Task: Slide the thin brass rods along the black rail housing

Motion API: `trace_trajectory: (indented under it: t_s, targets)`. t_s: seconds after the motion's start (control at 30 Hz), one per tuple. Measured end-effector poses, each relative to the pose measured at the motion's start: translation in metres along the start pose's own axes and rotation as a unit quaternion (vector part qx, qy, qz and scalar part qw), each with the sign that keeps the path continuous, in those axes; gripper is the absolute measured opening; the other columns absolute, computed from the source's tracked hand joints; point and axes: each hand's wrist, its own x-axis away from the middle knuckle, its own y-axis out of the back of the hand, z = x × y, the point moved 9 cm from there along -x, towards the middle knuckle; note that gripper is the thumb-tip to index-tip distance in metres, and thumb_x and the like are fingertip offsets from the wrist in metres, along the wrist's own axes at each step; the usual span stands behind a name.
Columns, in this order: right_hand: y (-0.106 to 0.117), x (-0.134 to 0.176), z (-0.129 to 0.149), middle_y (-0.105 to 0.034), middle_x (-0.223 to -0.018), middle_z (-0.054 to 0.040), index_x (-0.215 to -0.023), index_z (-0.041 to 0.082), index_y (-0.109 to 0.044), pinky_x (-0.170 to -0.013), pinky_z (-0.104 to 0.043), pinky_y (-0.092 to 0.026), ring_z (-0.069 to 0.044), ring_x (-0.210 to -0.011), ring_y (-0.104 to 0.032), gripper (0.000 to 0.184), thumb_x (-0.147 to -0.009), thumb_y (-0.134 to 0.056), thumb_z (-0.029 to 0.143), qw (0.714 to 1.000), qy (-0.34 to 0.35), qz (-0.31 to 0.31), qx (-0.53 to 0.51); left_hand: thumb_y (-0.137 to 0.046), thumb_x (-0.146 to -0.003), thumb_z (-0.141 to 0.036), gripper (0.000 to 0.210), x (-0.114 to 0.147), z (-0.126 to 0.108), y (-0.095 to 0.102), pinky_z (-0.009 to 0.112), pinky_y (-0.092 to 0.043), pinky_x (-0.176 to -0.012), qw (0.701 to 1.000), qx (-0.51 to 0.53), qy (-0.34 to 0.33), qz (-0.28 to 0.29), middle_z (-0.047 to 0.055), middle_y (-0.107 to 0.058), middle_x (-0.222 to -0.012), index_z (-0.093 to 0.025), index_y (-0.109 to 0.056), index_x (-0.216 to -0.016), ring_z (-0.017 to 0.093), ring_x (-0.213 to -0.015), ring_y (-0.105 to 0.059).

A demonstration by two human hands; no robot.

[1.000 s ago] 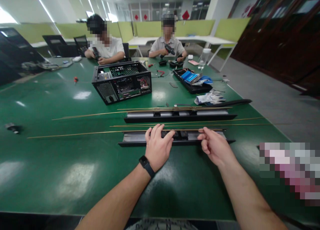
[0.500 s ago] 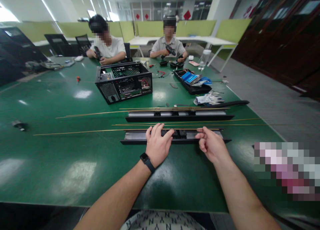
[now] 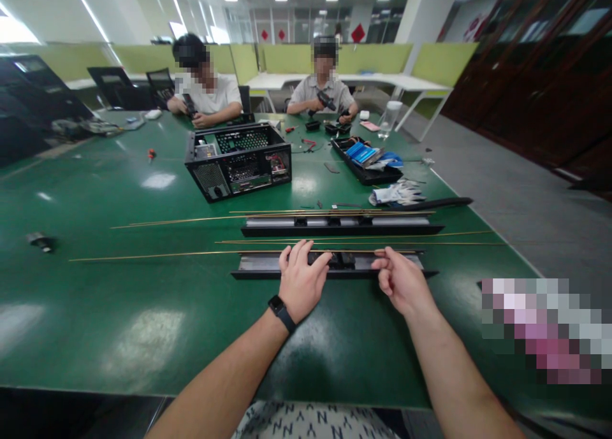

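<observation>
A long rail with black edges and a grey channel lies in front of me, with black blocks in its middle. My left hand rests over the rail, fingers spread, fingertips by a thin gold-coloured rod along its far edge. My right hand is closed at the rail's right part, thumb and forefinger pinched at that rod; the other fingers are curled. A second, similar rail lies farther back, with more thin rods along it.
Across the green table stands an open computer case. A black tray holds blue items, near white gloves and a black strip. Two people sit opposite, handling dark tools. A clear jug stands far right.
The view has tilted slightly, so everything sits a little lower in the picture. Both hands keep almost the same place on the near rail.
</observation>
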Motion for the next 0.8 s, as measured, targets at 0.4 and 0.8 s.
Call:
trace_trajectory:
  t_s: [0.4,0.8]
  targets:
    - [-0.0021,0.0014,0.0015,-0.067,-0.064,-0.0014,-0.091,0.016,-0.061,-0.023,-0.016,-0.026,-0.007,-0.029,-0.044,0.025,-0.087,-0.068,0.039,1.0,0.003,0.011,-0.005,-0.055,-0.095,-0.031,0.028,-0.0002,-0.0003,0.0022,0.054,-0.024,-0.114,1.0,0.004,0.002,-0.002,0.008,-0.054,-0.141,-0.036,-0.066,-0.12,0.027,-0.139,-0.04]
    - [0.001,-0.0016,-0.0012,-0.066,-0.063,0.0006,-0.09,0.016,-0.062,-0.023,-0.015,-0.026,-0.005,-0.029,-0.044,0.033,-0.08,-0.076,0.045,1.0,0.008,0.011,-0.003,-0.056,-0.094,-0.031,0.028,-0.0002,-0.0005,0.0017,0.054,-0.024,-0.114,1.0,0.002,0.006,0.0,0.008,-0.053,-0.142,-0.037,-0.066,-0.12,0.027,-0.139,-0.04]
